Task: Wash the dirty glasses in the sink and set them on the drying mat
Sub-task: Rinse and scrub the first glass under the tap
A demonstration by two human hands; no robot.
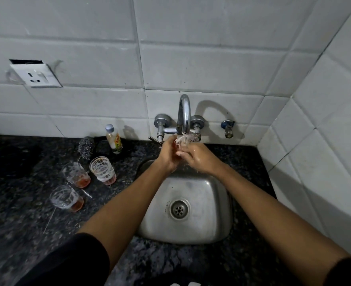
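Note:
Both hands meet under the running tap [184,112] above the steel sink [191,230]. A small clear glass [188,139] lies tilted in the water stream, held by my left hand [168,152] and my right hand [197,155], whose fingers partly hide it. Three soapy glasses with reddish dregs stand on the dark counter to the left: one nearest the sink [102,169], one beside it [75,174], one nearer me [65,198]. No drying mat is in view.
A steel scrubber [86,148] and a small dish-soap bottle [114,138] sit at the back of the speckled granite counter [26,213]. A second small tap [228,129] juts from the tiled wall. A wall socket [36,76] is at upper left. The tiled side wall [325,141] closes the right.

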